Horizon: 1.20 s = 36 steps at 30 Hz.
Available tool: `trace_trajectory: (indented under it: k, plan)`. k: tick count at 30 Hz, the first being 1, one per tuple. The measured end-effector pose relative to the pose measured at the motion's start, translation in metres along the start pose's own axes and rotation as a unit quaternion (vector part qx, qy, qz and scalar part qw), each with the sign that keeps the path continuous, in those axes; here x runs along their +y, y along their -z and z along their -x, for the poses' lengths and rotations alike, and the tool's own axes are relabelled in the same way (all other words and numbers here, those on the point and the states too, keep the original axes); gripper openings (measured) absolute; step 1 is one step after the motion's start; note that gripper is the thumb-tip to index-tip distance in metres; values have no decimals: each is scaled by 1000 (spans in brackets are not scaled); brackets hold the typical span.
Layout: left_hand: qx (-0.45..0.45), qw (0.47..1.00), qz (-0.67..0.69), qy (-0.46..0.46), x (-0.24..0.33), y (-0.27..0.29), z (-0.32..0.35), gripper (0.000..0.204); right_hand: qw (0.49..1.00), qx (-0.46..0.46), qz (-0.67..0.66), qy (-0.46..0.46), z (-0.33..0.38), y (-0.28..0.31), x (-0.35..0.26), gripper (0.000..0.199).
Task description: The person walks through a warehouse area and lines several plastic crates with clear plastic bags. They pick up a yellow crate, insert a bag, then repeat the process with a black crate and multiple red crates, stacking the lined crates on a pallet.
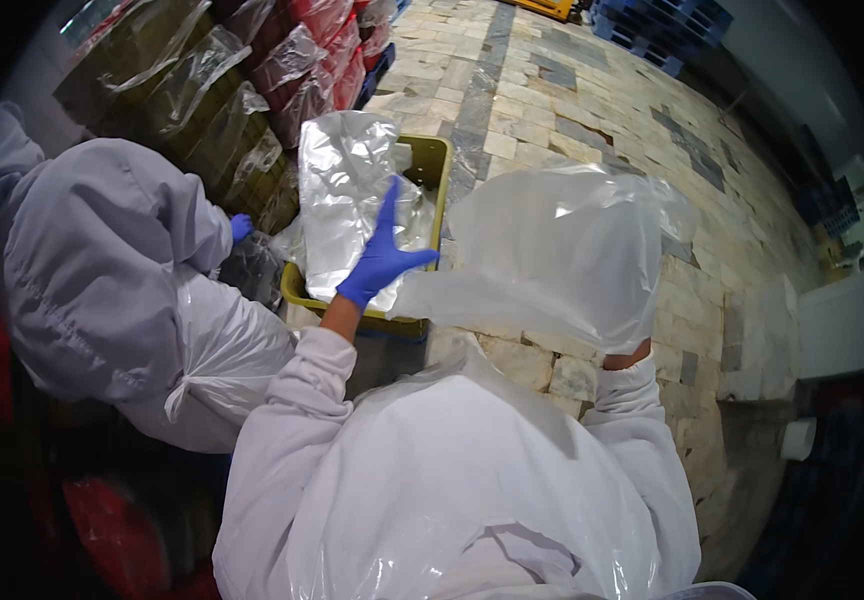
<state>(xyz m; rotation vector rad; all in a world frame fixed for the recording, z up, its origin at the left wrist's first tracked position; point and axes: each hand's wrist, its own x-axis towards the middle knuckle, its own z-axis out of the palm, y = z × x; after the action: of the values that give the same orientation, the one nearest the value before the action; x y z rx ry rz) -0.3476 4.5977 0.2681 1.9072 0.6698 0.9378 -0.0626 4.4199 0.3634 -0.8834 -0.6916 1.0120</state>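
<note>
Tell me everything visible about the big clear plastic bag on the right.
The clear plastic bag is large, thin and cloudy-translucent, with creases and glare on its surface. It is puffed open and held in the air above the stone-tiled floor, just right of the yellow crate. The right hand is mostly hidden under its lower edge; the blue-gloved left hand is beside its left corner.

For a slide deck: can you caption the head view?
Gloved left hand over plastic bags in a yellow crate; right hand hidden inside a clear bag.

Just the one head cam here, worn up top, looking steeply down over the white-suited chest at the pale stone-tiled floor [592, 130], close, fisheye-bent edges.
</note>
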Motion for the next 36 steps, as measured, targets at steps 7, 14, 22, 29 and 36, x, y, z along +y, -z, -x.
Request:
trace_trajectory:
  k: [7, 14, 22, 29, 36]
  plan:
    - [9, 990, 73, -118, 17, -92, -60, 26, 995, 88, 36, 9, -12, 82, -46, 30]
    - [-117, 912, 341, 194, 12, -75, -71, 17, 720, 277, 635, 27, -4, 189, -52, 33]
    - [-216, 956, 35, 196, 26, -151, 4, 27, 953, 38, 236, -187, 52, 33, 87, 20]
    - [-341, 928, -139, 57, 15, -146, 73, 29, 952, 104, 22, -286, 47, 68, 162, 14]
    - [23, 961, 13, 277, -101, -85, 84, 19, 924, 245, -149, -252, 51, 149, 129, 16]
